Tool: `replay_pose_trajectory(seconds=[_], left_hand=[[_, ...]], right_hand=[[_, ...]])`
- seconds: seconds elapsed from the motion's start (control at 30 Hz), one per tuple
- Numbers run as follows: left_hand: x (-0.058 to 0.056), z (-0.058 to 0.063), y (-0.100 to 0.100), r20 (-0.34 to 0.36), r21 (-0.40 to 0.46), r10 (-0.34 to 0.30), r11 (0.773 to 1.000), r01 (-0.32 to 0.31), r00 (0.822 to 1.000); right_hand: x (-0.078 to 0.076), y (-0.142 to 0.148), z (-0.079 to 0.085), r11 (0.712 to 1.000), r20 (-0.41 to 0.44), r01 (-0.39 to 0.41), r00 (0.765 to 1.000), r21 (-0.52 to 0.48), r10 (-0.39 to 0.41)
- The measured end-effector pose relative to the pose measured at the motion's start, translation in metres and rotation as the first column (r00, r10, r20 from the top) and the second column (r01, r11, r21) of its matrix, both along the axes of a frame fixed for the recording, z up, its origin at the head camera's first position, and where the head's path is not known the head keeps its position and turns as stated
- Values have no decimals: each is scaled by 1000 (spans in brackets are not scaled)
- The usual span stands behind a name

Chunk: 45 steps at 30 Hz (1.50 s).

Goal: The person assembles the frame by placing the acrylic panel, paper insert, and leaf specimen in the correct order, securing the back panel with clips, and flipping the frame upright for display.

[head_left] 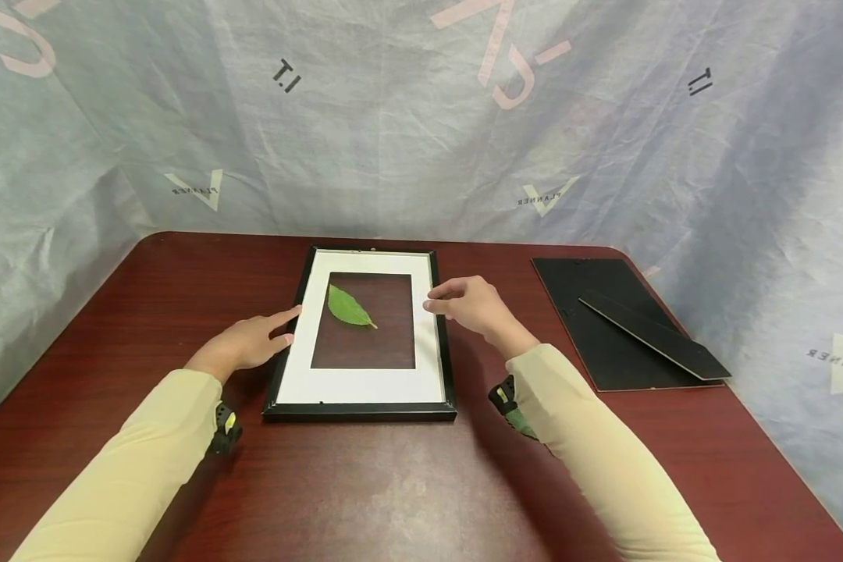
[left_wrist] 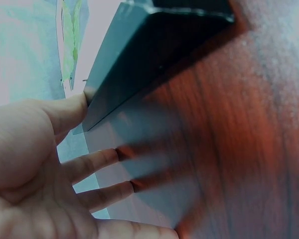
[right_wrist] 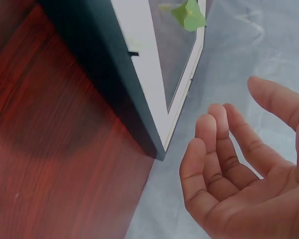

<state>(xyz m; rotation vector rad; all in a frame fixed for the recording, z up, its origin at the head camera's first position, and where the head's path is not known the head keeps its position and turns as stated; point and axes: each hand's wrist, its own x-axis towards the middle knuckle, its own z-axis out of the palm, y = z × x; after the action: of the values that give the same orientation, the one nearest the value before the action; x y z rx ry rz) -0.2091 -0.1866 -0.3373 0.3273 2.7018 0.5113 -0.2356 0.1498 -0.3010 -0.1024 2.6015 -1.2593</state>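
Observation:
A black picture frame (head_left: 358,412) lies flat on the table, with a white mat (head_left: 365,385) inside its border. Within the mat's window is a green leaf (head_left: 347,307), its stem pointing right. My left hand (head_left: 244,343) rests beside the frame's left side; in the left wrist view its thumb touches the black edge while the other fingertips are on the tabletop. Over the frame's right side hovers my right hand (head_left: 474,306), fingers loosely bent. In the right wrist view nothing is between the thumb and fingers of the right hand (right_wrist: 239,174).
To the right lies a black backing board (head_left: 562,312) with a stand leg (head_left: 653,337) angled across it. The reddish-brown wooden table (head_left: 372,492) meets a grey printed cloth (head_left: 393,140) behind and at both sides.

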Motion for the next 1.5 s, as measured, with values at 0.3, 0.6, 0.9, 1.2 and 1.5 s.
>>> replay_pose_trajectory(seconds=[0.3, 0.6, 0.9, 1.2, 1.5], left_hand=[[0, 1, 0, -4, -2, -7, 1000, 7, 1000], [0, 1, 0, -2, 5, -11, 1000, 11, 1000], [0, 0, 1, -7, 3, -11, 1000, 11, 1000], [0, -1, 0, -2, -1, -2, 1000, 2, 1000], [-2, -2, -2, -4, 5, -8, 1000, 8, 1000]], right_hand=[[11, 22, -1, 1000, 11, 25, 1000, 6, -25], [28, 46, 0, 999, 22, 32, 999, 32, -33], [46, 70, 0, 995, -9, 29, 1000, 91, -28], [65, 89, -6, 993, -15, 51, 999, 104, -50], [85, 109, -12, 992, -29, 47, 999, 115, -44]])
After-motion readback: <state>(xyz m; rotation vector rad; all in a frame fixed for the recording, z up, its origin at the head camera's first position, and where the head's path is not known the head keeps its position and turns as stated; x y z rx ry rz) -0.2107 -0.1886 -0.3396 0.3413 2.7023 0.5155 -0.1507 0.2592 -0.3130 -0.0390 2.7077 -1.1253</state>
